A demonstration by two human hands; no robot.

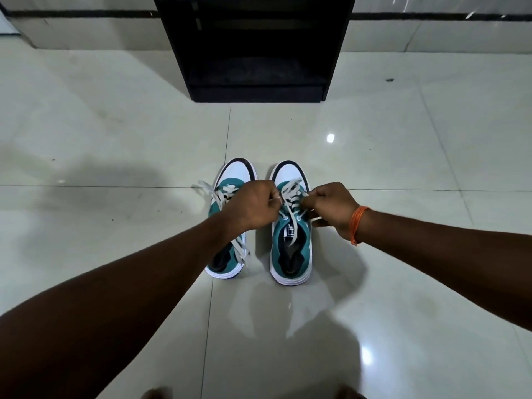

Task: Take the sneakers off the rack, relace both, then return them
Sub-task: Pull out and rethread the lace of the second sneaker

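Observation:
Two teal sneakers with white toes stand side by side on the tiled floor, toes pointing away from me. The left sneaker (230,249) has loose white laces trailing over its sides. Over the right sneaker (291,251) my left hand (253,204) and my right hand (331,207) are both closed, each pinching a part of its white lace (292,194) near the upper eyelets. An orange thread band sits on my right wrist. The black shoe rack (256,47) stands further ahead, its lower shelf showing nothing on it.
Glossy pale floor tiles (115,139) spread all around the sneakers. A wall with a dark stripe runs behind the rack. My toes show at the bottom edge of the view.

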